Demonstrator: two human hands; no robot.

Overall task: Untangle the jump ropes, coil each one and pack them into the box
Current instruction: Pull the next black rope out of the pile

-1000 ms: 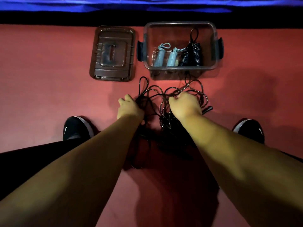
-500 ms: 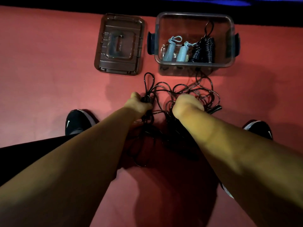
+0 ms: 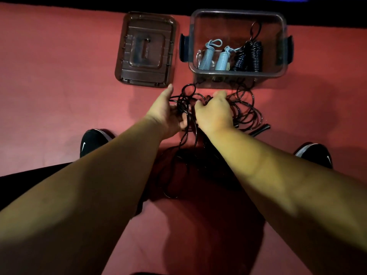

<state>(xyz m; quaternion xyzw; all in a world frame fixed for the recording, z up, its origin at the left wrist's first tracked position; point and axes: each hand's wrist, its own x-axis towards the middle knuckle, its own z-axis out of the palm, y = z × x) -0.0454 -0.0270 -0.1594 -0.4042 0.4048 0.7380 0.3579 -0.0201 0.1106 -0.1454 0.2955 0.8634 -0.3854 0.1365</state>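
Red matting covers the floor, with a clear plastic box (image 3: 238, 74) at the far side and its brown-tinted lid (image 3: 146, 50) lying to its left. Inside sit a pale blue coiled rope (image 3: 206, 58) and a black coiled rope (image 3: 250, 56). Just near of the box lies a tangle of thin black jump rope (image 3: 245, 108). The left hand (image 3: 166, 110) curls round strands at its left edge, and the right hand (image 3: 215, 113) grips a bunch mid-tangle. Untangling is under way. Next, the hands probably need to draw apart and free one loop.
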